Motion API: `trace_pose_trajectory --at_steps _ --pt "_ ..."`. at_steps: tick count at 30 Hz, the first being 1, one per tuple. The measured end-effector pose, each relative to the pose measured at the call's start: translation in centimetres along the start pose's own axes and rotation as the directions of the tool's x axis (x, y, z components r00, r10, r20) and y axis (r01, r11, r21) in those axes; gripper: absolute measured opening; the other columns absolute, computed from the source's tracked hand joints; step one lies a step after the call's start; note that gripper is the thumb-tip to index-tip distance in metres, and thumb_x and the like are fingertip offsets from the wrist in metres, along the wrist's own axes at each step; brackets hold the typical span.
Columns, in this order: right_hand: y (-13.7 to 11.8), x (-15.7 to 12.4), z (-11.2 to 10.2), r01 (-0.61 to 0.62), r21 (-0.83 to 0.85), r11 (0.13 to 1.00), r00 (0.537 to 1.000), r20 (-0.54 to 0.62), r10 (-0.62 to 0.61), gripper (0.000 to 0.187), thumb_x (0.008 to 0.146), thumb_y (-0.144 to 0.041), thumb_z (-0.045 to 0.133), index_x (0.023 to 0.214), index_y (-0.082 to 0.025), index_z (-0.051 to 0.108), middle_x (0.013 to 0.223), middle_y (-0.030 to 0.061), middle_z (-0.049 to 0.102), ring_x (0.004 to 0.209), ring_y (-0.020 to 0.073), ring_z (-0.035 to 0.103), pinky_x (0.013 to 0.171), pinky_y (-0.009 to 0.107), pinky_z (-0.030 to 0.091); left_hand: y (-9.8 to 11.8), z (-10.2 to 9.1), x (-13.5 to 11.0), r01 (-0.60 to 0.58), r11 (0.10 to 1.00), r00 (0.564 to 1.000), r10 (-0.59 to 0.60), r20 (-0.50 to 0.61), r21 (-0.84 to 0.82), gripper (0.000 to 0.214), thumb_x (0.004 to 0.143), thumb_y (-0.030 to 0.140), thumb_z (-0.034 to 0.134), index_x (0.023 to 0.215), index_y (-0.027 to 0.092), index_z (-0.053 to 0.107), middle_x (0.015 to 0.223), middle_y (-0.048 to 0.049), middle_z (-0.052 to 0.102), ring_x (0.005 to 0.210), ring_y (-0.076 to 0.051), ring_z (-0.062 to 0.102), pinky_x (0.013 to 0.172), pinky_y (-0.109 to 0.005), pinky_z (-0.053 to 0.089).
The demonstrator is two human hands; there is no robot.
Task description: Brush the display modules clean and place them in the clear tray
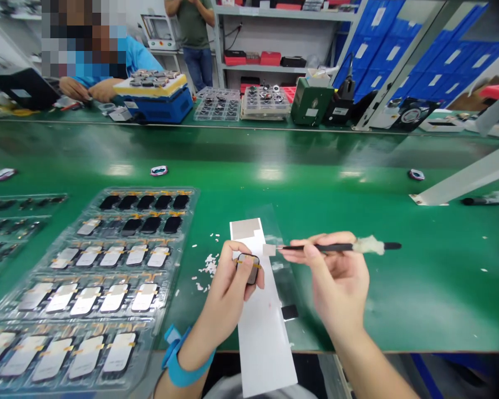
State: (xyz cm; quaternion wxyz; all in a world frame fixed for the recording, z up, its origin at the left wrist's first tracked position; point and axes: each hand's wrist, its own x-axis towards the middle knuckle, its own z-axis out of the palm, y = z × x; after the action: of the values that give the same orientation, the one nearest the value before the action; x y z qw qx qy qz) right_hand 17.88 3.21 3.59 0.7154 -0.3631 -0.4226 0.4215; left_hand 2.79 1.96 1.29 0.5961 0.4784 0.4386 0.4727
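Note:
My left hand (227, 293) pinches a small rounded-square watch screen (253, 275), dark-edged with a yellow-orange strip across it, between thumb and fingers. It is held over a long white backing sheet (266, 343) with a grey patch at its far end. My right hand (343, 282) is closed round a slim black pen-like tool (336, 247) with pale wrapping near its rear; its exact kind is unclear. At the tool's tip is a small grey square piece (269, 250), just right of the screen and apart from it.
A clear tray (172, 249) with rows of screens lies left. White scraps (210, 265) are scattered beside the sheet; a black piece (290, 312) lies right of it. A white metal post (461, 180) rises at right. Across the bench, a co-worker's hands (85, 90) work near a blue box (162, 105).

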Motion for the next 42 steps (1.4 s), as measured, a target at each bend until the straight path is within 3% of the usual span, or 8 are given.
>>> trace_pose_trajectory --at_steps 4,11,28,32,37,42 --pt "1.3 -1.8 0.4 -0.034 0.007 0.999 0.999 0.0 0.034 0.014 0.091 -0.015 0.065 0.094 -0.022 0.053 0.085 -0.0014 0.073 0.072 0.0179 0.078 0.063 0.028 0.068 -0.7 0.4 -0.5 -0.051 0.996 0.999 0.052 0.014 -0.079 0.019 0.103 0.042 0.044 0.1 0.024 0.038 0.064 0.0078 0.054 0.052 -0.006 0.039 0.047 -0.015 0.027" --pt "2.2 -2.5 0.7 -0.052 0.014 0.999 0.999 -0.013 0.052 0.012 0.093 -0.016 0.061 0.097 -0.025 0.053 0.089 -0.0017 0.069 0.072 0.0166 0.077 0.061 0.026 0.067 -2.0 0.5 -0.5 -0.143 0.985 0.989 0.146 0.03 -0.094 0.015 0.105 0.039 0.044 0.108 0.027 0.034 0.071 0.0068 0.053 0.062 -0.008 0.045 0.057 -0.018 0.037" --pt "2.7 -3.0 0.8 -0.09 0.049 0.995 0.996 -0.003 0.091 0.011 0.095 -0.016 0.058 0.098 -0.026 0.053 0.089 -0.002 0.068 0.074 0.0158 0.077 0.061 0.026 0.066 -2.4 0.7 -0.7 -0.199 0.979 0.98 0.198 -0.026 -0.037 0.017 0.104 0.036 0.043 0.112 0.029 0.029 0.075 0.0054 0.052 0.066 -0.011 0.049 0.057 -0.02 0.039" --pt "2.9 -3.2 0.7 -0.078 0.021 0.997 0.997 -0.011 0.078 0.012 0.094 -0.016 0.06 0.098 -0.025 0.054 0.089 -0.0018 0.065 0.08 0.0168 0.077 0.064 0.027 0.067 -2.3 0.8 -0.9 -0.188 0.977 0.982 0.185 -0.039 -0.102 0.017 0.105 0.035 0.043 0.115 0.03 0.03 0.08 0.0035 0.056 0.07 -0.011 0.049 0.062 -0.022 0.039" --pt "2.9 -3.3 0.7 -0.034 -0.043 0.998 0.999 0.003 0.034 0.011 0.094 -0.017 0.059 0.097 -0.025 0.053 0.087 -0.0013 0.067 0.084 0.0179 0.077 0.069 0.03 0.067 -2.2 0.8 -1.2 -0.16 0.961 0.987 0.158 -0.028 -0.227 0.023 0.103 0.048 0.04 0.115 0.028 0.037 0.083 0.0008 0.06 0.069 -0.013 0.045 0.065 -0.026 0.037" --pt "2.7 -3.3 0.9 -0.016 -0.027 1.0 1.0 0.026 0.016 0.013 0.094 -0.014 0.058 0.096 -0.026 0.053 0.088 -0.0009 0.07 0.087 0.0173 0.076 0.07 0.029 0.066 -2.3 0.8 -1.1 -0.159 0.96 0.987 0.158 -0.023 -0.233 0.013 0.106 0.039 0.038 0.11 0.027 0.037 0.082 0.0017 0.059 0.068 -0.012 0.045 0.064 -0.026 0.037"
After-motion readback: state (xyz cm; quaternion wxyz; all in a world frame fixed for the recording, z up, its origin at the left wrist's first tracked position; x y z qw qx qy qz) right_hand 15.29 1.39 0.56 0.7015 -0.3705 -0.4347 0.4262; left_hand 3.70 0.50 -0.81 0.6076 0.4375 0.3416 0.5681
